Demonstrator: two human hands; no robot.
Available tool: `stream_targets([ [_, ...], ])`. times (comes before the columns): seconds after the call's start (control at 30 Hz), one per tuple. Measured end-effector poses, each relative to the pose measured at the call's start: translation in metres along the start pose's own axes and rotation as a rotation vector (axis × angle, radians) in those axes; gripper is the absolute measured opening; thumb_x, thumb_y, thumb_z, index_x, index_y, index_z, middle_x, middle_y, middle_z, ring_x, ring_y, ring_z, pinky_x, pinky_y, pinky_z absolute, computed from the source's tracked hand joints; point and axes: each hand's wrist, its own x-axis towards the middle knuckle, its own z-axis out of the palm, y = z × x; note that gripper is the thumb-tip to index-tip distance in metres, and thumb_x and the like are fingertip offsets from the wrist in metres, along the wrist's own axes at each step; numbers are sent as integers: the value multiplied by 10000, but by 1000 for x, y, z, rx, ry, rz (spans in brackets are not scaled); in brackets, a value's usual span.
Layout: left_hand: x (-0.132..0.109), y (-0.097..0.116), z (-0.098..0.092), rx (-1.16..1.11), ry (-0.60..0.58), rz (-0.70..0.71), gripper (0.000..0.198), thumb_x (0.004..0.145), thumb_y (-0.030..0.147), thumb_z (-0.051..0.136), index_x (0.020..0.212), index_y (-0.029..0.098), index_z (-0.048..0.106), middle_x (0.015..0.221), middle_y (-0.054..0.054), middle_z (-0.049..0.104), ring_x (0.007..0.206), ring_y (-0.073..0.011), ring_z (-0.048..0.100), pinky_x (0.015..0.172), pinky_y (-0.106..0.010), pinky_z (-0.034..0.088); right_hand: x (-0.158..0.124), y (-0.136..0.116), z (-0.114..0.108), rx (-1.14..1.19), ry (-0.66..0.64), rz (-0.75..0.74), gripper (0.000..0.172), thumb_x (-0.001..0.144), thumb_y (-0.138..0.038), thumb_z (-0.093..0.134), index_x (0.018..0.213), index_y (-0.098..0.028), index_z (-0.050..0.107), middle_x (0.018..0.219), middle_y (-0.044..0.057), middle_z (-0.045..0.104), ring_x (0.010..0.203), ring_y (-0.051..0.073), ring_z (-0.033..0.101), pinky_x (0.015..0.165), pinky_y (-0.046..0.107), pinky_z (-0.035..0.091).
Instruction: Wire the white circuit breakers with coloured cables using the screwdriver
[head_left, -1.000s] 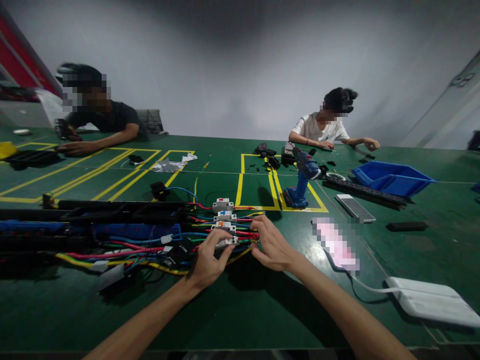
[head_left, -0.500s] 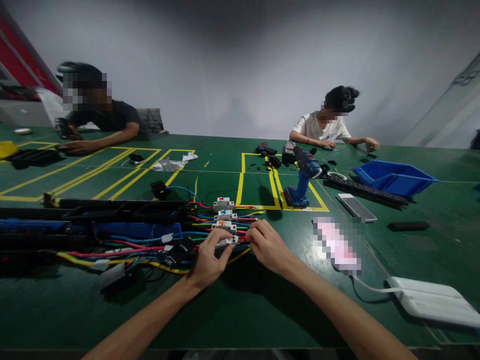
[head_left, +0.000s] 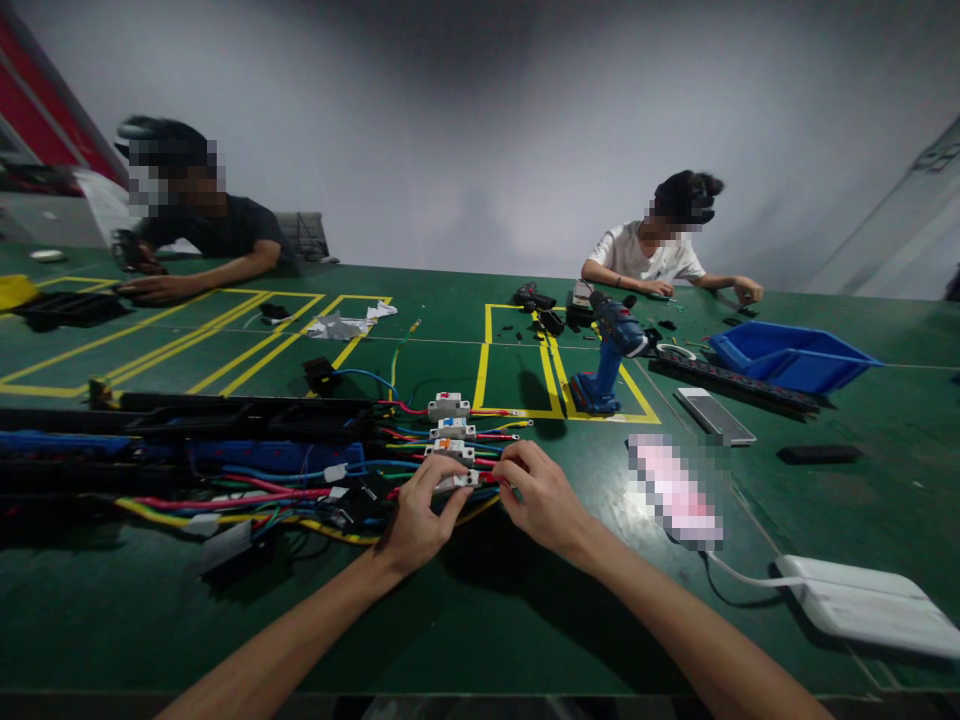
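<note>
Between the thumb and fingers of my left hand [head_left: 420, 505] is a white breaker [head_left: 466, 480], the nearest in a column of several. My right hand [head_left: 541, 495] pinches a red wire [head_left: 489, 478] at that breaker's right end. Just beyond sit a breaker with an orange switch [head_left: 450, 448], one with a blue switch [head_left: 452, 429] and one with a red switch [head_left: 448, 404]. Coloured wires run from them left to long black housings [head_left: 255, 422] with blue parts. The fingertips of my right hand partly hide the wire's end.
A blue cordless drill [head_left: 600, 370] stands beyond my right hand. Further right are a blue bin [head_left: 795, 355], a phone [head_left: 714, 415], a blurred pink item [head_left: 675, 490] and a white power bank [head_left: 862, 600]. Two people [head_left: 217, 230] [head_left: 649, 250] sit across the green table [head_left: 450, 350].
The view has shifted very slightly. Both hands keep nearly the same position at the nearest breaker and the red wire.
</note>
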Motion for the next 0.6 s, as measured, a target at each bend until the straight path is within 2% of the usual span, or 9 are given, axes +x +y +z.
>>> stream_targets([
  [0.17,0,0,0,-1,-5,-5,134,867,207,582,1001,200,585,971,-55,614,927,-192,597,823,-321,500,-2,-1,2,-24,-32,-1,187,847,-83,517,980,-192,593,1085,111,542,966,233,515,814,375,476],
  [0.33,0,1,0,-1,-20,-3,130,869,205,584,998,196,581,958,-48,607,915,-185,592,823,-307,489,-3,0,6,-56,27,4,147,880,-116,533,976,-195,610,1128,117,552,1016,253,497,854,421,451],
  [0.6,0,-2,1,3,-24,5,118,871,217,583,987,195,581,952,-48,609,914,-184,597,826,-302,495,-4,6,15,73,64,-9,77,912,-141,546,937,-190,599,1077,95,577,995,204,537,850,354,482],
])
